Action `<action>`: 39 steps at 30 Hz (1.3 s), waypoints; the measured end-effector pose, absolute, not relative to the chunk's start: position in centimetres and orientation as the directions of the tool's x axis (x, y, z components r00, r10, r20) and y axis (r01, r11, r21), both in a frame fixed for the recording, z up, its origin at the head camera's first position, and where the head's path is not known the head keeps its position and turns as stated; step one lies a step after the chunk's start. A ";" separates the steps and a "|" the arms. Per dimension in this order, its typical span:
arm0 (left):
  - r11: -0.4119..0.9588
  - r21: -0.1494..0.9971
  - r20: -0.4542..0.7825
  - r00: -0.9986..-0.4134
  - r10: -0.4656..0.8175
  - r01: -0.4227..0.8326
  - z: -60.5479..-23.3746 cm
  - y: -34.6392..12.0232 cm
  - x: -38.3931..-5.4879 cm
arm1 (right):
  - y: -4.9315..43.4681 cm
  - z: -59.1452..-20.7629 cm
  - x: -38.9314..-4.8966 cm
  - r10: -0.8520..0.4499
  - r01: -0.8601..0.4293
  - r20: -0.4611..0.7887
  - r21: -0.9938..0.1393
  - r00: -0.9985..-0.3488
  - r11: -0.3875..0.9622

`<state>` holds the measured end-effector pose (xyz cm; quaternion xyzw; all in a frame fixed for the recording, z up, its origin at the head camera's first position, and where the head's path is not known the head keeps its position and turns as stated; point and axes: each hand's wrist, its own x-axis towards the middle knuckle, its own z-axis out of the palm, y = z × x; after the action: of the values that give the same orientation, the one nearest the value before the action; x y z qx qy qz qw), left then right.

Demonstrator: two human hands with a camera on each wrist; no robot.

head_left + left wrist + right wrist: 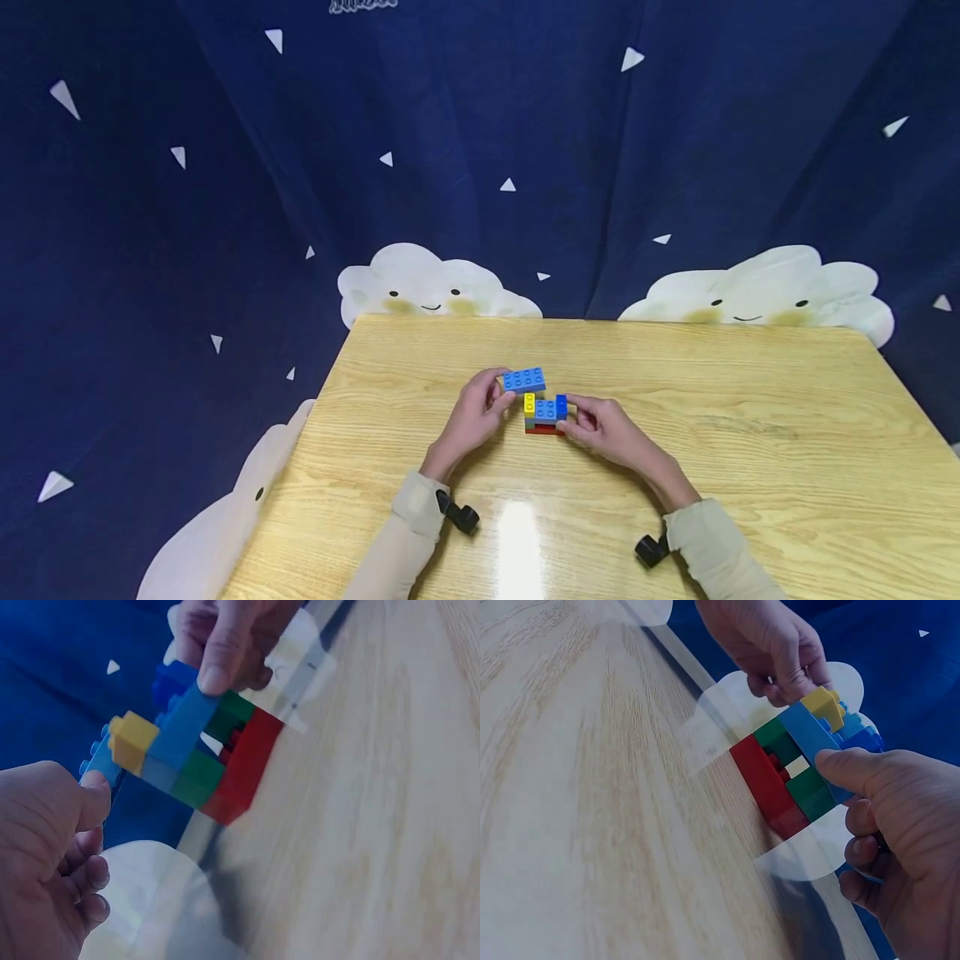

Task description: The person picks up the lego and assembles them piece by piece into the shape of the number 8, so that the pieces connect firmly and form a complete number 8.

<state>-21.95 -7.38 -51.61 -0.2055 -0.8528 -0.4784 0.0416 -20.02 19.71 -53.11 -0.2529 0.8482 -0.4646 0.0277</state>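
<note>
My left hand pinches a loose blue brick with two rows of studs, its fingertips at the brick's left end. Just in front of it, my right hand grips the right end of a small built stack of toy bricks. The bottom of that stack is a long red brick. Green bricks stand at both its ends with a gap between them, bridged by a blue brick. On top sit a yellow brick at the left and a dark blue brick at the right, with bare blue studs between.
Both hands are over a light wooden table. Behind it hangs a dark blue curtain printed with white triangles and smiling clouds. Small black cameras are strapped at the wrists.
</note>
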 end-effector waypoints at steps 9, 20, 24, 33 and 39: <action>0.491 0.779 0.272 -0.916 0.295 0.390 -50.1 -6.9 -21.0 | 19.6 -53.3 -20.1 -0.474 -0.432 0.214 -0.799 -0.854 0.418; 0.472 0.752 0.290 -0.874 0.390 0.460 -49.7 -6.4 -20.2 | 19.6 -53.6 -20.1 -0.475 -0.452 0.236 -0.790 -0.848 0.414; 0.473 0.750 0.277 -0.869 0.410 0.462 -49.7 -6.3 -19.9 | 19.7 -53.6 -20.1 -0.475 -0.452 0.237 -0.793 -0.847 0.410; 0.479 0.749 0.259 -0.868 0.424 0.458 -49.7 -6.1 -19.8 | 19.7 -53.6 -20.3 -0.479 -0.473 0.260 -0.783 -0.839 0.404; 0.490 0.736 0.268 -0.866 0.422 0.467 -49.6 -5.8 -19.9 | 19.7 -53.3 -20.2 -0.482 -0.463 0.242 -0.782 -0.842 0.418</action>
<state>-19.87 -5.84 -49.62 -0.2576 -0.8627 -0.4345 0.0258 -20.21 19.74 -53.34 -0.2807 0.8418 -0.4609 0.0100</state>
